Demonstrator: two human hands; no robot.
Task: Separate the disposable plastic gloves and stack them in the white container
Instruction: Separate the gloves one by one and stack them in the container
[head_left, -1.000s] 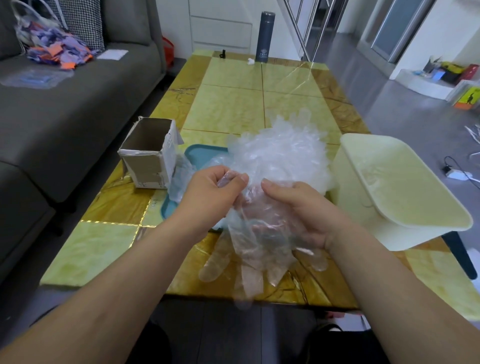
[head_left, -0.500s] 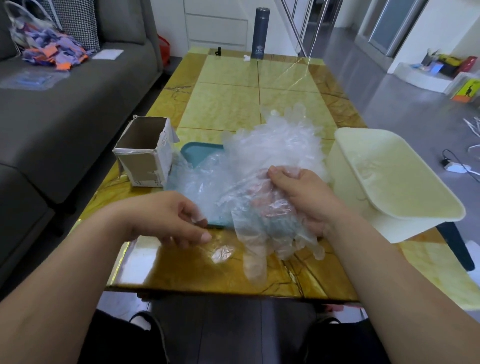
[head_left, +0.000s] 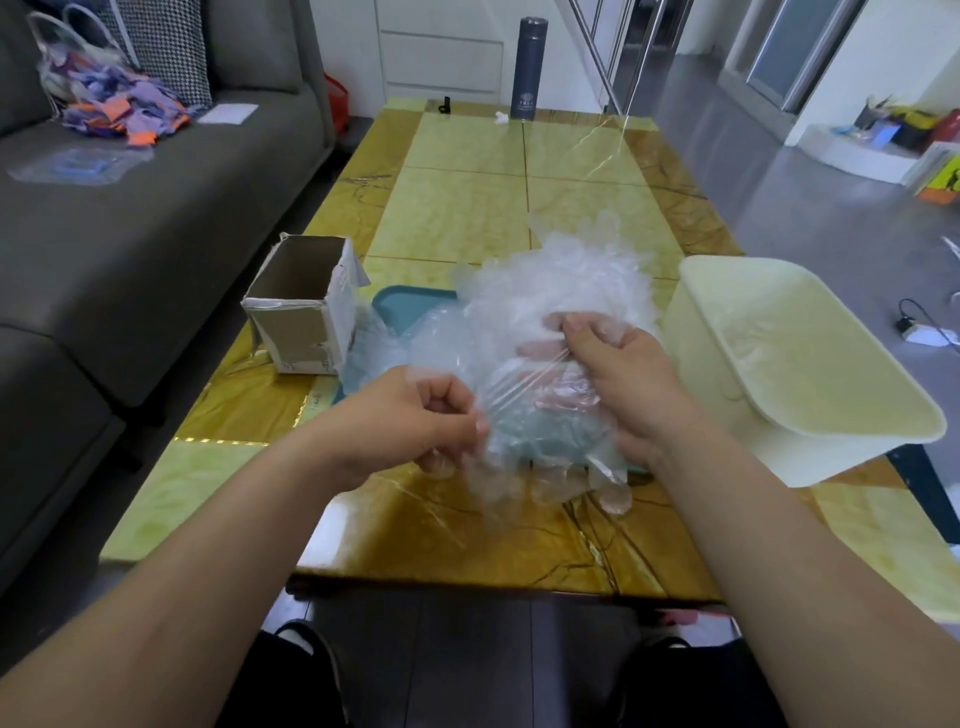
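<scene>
Head view: one glove being peeled from a held bundle.
Open brown cardboard box (head_left: 301, 306) stands left, near the yellow marbled table (head_left: 467, 218) edge. Left hand (head_left: 410, 421) pinches a stretched film edge; right hand (head_left: 623, 384) curls round the clear crumpled plastic gloves (head_left: 545, 291) above the teal tray (head_left: 410, 312). Advise a slow sideways pull, one layer only. Rectangular white plastic container (head_left: 810, 374) appears to overhang the right edge; room lies open above it.

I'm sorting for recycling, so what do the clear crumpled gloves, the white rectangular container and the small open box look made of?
Clear crumpled gloves: thin glossy plastic film, see-through, wrinkled, pulled into taut stretch lines. White rectangular container: probably moulded plastic, smooth and fairly matte, with a rounded rim. Small open box: cardboard, dull brown inside, white outside, torn flaps.
</scene>
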